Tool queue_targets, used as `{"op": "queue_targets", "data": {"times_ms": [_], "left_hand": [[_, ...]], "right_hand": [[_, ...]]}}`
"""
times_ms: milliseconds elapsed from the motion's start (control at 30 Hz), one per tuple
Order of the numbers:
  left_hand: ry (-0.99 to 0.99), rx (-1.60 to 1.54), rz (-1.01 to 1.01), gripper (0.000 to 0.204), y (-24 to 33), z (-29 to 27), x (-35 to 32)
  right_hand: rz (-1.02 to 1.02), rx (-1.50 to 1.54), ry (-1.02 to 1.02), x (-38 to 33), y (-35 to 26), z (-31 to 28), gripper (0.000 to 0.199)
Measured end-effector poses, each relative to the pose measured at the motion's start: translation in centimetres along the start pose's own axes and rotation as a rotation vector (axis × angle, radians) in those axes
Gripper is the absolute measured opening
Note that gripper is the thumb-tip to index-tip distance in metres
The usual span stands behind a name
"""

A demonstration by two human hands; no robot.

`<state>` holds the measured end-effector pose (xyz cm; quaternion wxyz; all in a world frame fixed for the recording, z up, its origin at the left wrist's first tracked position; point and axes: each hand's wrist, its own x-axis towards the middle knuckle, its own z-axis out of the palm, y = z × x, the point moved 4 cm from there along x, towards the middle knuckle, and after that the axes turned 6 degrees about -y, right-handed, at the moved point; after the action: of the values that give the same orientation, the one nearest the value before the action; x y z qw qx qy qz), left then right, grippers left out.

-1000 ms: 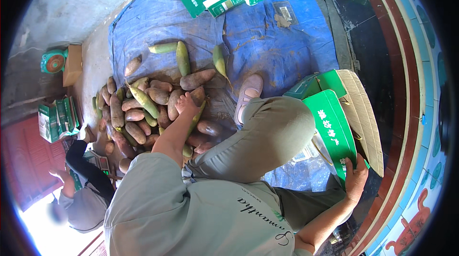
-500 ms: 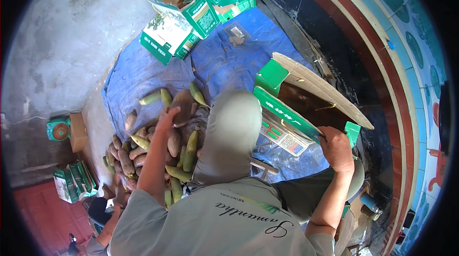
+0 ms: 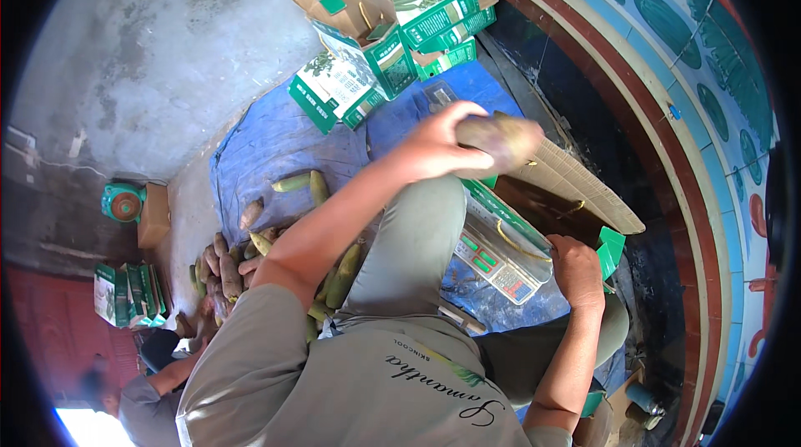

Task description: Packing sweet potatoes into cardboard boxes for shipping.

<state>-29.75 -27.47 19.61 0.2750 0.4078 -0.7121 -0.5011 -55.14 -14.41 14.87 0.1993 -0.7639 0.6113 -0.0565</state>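
Observation:
My left hand [image 3: 442, 142] is wrapped round a thick purplish-brown root vegetable [image 3: 496, 143], slightly blurred, and holds it above the far end of an open green carton [image 3: 576, 178]. The carton has a brown inside, raised flaps and yellow cord handles. My right hand [image 3: 576, 270] grips the carton's near edge at the right. A digital scale [image 3: 501, 267] with green displays and a keypad shows beside the carton, which seems to rest on it. Brown and green long vegetables [image 3: 342, 277] lie heaped left of my knee, partly behind my left arm.
Blue sheeting [image 3: 267, 142] covers the floor. Green and white cartons [image 3: 434, 5] stand at its far edge. On the left are a green fan-like object [image 3: 123, 202], a brown box [image 3: 153, 217] and folded cartons [image 3: 129, 295]. Another person [image 3: 158, 397] sits at the lower left.
My left hand has carried the root vegetable from the heap up and right, over the carton. My right hand stays on the carton's edge. The view has shifted slightly.

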Motion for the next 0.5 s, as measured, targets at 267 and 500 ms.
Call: {"op": "queue_targets", "data": {"times_ms": [267,500], "left_hand": [[-0.338,0.529,-0.193,0.075,-0.6,10.3,4.6],[-0.46,0.853,-0.241,0.077,-1.9,12.2,6.0]], "right_hand": [[-0.08,-0.044,0.099,-0.3,0.0,0.0,0.014],[-0.051,-0.066,0.086,0.3,0.1,-0.1,0.014]]}}
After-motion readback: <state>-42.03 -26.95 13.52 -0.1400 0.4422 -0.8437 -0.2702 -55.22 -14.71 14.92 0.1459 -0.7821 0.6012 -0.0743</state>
